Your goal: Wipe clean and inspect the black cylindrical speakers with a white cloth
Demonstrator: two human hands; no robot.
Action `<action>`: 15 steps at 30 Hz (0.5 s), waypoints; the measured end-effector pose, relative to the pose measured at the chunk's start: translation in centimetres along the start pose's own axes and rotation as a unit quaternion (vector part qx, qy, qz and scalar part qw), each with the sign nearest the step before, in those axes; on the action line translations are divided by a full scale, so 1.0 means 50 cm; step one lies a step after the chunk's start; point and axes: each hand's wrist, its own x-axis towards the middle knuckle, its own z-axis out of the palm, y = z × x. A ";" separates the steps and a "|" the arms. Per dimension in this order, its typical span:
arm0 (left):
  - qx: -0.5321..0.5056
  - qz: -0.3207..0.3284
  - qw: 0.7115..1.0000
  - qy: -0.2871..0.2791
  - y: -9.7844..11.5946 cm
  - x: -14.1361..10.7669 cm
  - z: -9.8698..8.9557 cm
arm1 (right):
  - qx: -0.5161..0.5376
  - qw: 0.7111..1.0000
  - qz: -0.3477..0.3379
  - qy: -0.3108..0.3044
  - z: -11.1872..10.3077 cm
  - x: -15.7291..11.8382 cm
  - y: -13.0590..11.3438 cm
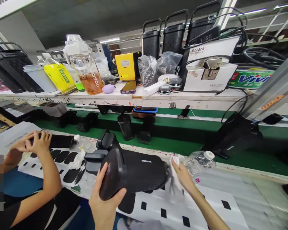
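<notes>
Left hand (105, 200) gripping black device (140, 169), amber-filled jug (89, 75)

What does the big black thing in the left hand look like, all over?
The black thing is long and rounded, like hard plastic, with a dull body and a smoother, shinier end nearest the person. Small pale letters on its side are too blurry to read. It is held lengthwise above a white sheet with black patches. The left hand grips the shiny end. The right hand holds a white cloth by the other end; whether they touch is unclear.
</notes>
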 end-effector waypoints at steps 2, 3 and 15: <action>0.075 0.020 0.997 0.005 0.012 0.001 0.005 | -0.096 0.995 -0.005 0.010 0.001 -0.009 0.029; 0.104 0.039 0.994 -0.001 0.011 0.001 0.010 | -0.138 0.990 -0.016 0.004 0.010 -0.017 0.039; 0.183 0.138 0.973 -0.015 -0.064 0.022 0.049 | -0.324 0.870 -0.239 -0.283 0.317 -0.032 0.070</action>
